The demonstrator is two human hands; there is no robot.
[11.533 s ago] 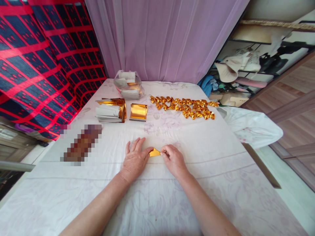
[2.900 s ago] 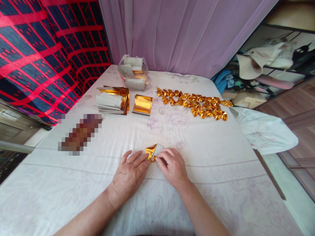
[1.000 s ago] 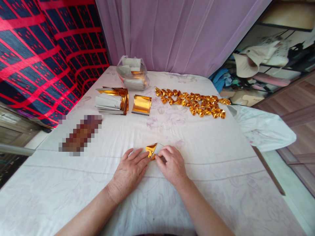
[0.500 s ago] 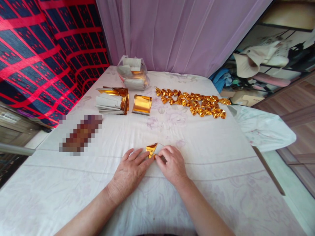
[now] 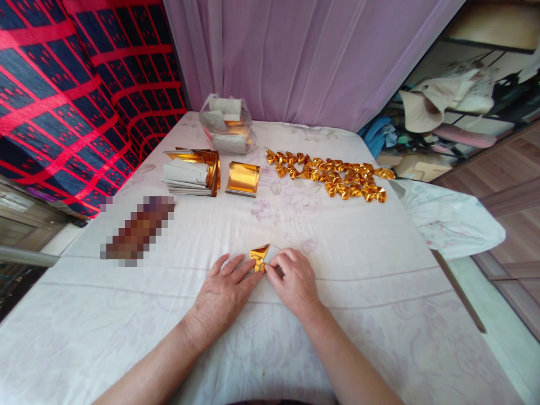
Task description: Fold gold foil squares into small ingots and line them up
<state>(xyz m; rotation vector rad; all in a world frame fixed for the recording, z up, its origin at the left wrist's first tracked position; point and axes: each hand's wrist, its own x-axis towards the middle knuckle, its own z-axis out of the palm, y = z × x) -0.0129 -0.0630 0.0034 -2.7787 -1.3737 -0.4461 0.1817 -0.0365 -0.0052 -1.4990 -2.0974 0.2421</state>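
A partly folded sheet of gold foil paper [image 5: 258,256] lies on the cloth in front of me, its pale inner side showing at the right. My left hand [image 5: 225,287] rests flat with fingers spread, its fingertips touching the paper's lower left part. At the lower right edge, my right hand [image 5: 295,281] is closed, thumb and forefinger pinching the paper. Its fingers cover that side of the sheet. Farther off, a small stack of flat gold sheets [image 5: 243,179] sits beside a larger pile of gold and white sheets [image 5: 189,174].
Several folded gold foil pieces [image 5: 337,171] lie in rows at the back right. A clear plastic bag [image 5: 225,126] of sheets stands at the far edge. A blurred-out object [image 5: 139,230] is at the left. Shelves with a cap [image 5: 426,104] stand beyond the table's right edge.
Both hands stay nearly in place. The right thumb and fingertip have shifted very slightly at the paper's lower edge.
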